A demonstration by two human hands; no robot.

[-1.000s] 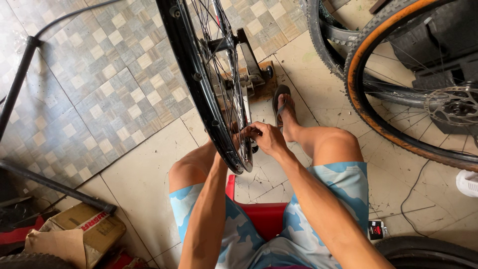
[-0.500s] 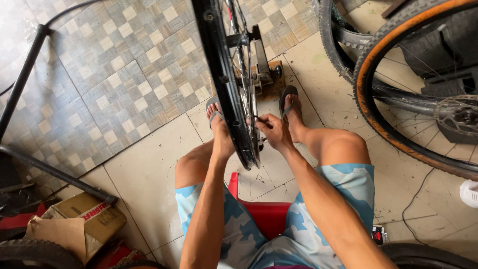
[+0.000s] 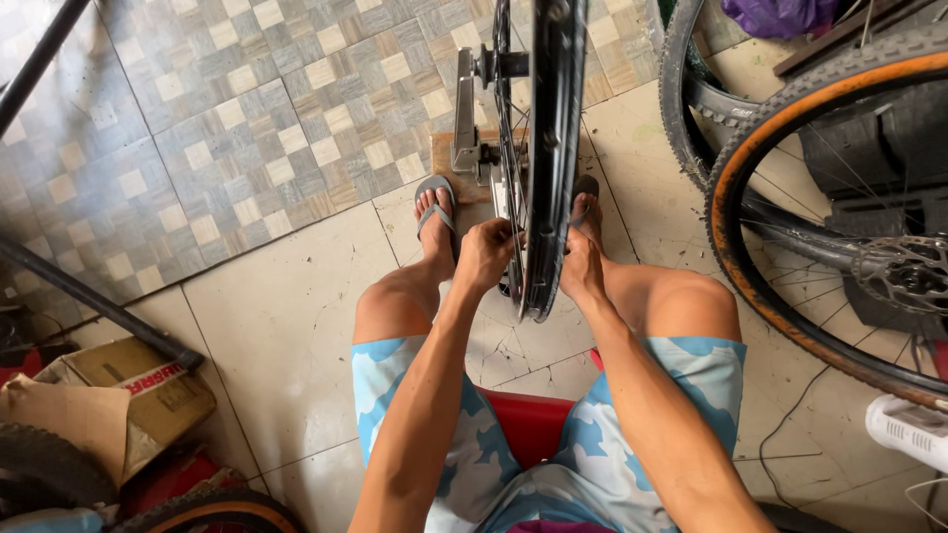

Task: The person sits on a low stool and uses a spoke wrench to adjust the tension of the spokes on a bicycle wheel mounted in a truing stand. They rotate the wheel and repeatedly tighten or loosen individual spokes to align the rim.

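Note:
A black bicycle wheel rim [image 3: 553, 148] stands upright and edge-on in a grey metal stand [image 3: 466, 118] on a small wooden board, between my feet. My left hand [image 3: 484, 255] is closed at the spokes on the rim's left side, near its lower edge. My right hand [image 3: 581, 266] rests against the rim's right side at the same height; its fingers are partly hidden behind the rim. I sit on a red stool [image 3: 528, 424] with knees apart.
A large wheel with an orange-walled tyre [image 3: 750, 227] and disc rotor leans at the right. A cardboard box [image 3: 138, 390] and another tyre [image 3: 212, 513] lie at lower left. A black bar [image 3: 94, 301] crosses the floor. A white object [image 3: 904, 429] sits at far right.
The view has swung so the rim now stands straight ahead, edge-on. My left hand came up to the spokes on the left side; my right hand stays on the right side.

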